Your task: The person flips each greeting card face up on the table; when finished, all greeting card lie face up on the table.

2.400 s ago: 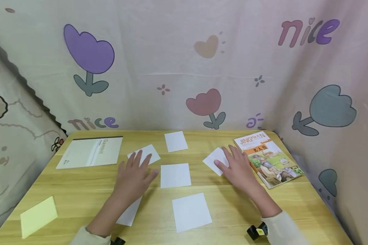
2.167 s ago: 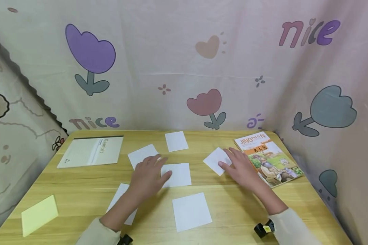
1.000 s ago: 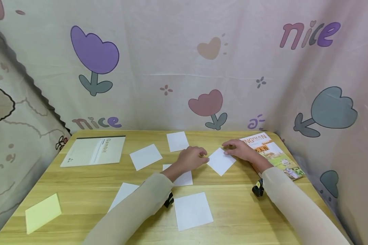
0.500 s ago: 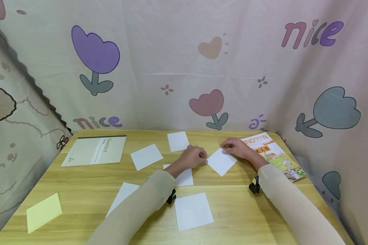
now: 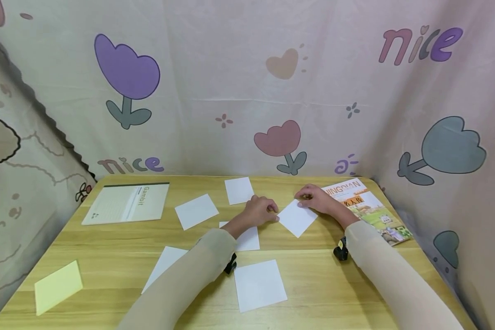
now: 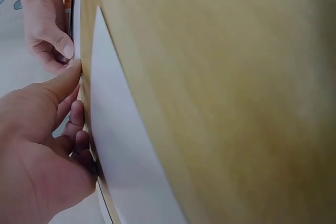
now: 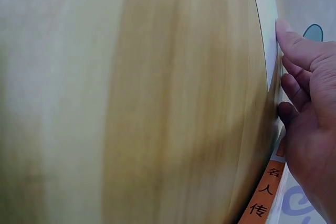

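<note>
A white square of paper [image 5: 298,220] lies with a corner toward me, right of the table's middle. At its left corner, my left hand [image 5: 261,211] pinches the edge between thumb and curled fingers. My right hand [image 5: 316,200] pinches the upper right edge, its thumb on the sheet's top. In the left wrist view, the left thumb [image 6: 65,80] meets the paper's edge close to the other hand's thumb. The right wrist view has the right thumb [image 7: 296,45] on the sheet's edge. Another white square [image 5: 249,239] lies partly hidden beneath my left wrist.
More white squares lie about: one at the back [image 5: 238,190], one left of centre [image 5: 196,211], one in front [image 5: 261,286], one partly under my left sleeve [image 5: 165,263]. A yellow paper [image 5: 59,288], a Gambit notebook [image 5: 128,204] and a magazine [image 5: 379,215] flank them on the table.
My left hand has crossed from the left papers to the right-hand square. My right hand has moved to that square's upper edge, and both hands' fingers have curled. Little differs over the last second.
</note>
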{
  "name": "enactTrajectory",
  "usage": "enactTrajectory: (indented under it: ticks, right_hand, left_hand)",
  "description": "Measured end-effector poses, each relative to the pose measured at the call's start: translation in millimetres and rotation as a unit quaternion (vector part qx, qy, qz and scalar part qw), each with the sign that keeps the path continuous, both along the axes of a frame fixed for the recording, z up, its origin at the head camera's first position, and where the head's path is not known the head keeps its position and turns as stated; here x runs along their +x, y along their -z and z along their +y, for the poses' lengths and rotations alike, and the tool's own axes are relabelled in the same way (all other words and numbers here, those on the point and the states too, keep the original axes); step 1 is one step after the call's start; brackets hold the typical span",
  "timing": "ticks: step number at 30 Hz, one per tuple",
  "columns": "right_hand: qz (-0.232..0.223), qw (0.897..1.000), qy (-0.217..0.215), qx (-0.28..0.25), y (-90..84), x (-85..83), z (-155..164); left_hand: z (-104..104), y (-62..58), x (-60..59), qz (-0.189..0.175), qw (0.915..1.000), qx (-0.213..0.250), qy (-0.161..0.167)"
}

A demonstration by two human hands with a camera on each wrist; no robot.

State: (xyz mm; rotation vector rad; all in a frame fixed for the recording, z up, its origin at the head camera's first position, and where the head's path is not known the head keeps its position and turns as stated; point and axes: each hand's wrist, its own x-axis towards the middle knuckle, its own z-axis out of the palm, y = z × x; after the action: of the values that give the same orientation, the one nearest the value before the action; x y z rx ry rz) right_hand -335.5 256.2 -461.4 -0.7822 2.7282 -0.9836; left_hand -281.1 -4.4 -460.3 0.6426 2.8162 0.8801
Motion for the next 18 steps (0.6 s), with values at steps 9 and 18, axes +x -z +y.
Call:
enactTrajectory:
  ticks: [9,18]
  right_hand:
    - [-0.022,0.999,0.031,0.007,-0.1,1.4,-3]
    - [-0.027,0.998,0.051,-0.003,-3.7,6.8,-12]
  left_hand:
    - [1,0.5,-0.3,-0.007,0.9999,-0.01,0.008]
    - [0,-0.7,0.0,-0.009,0.9996,-0.026,0.006]
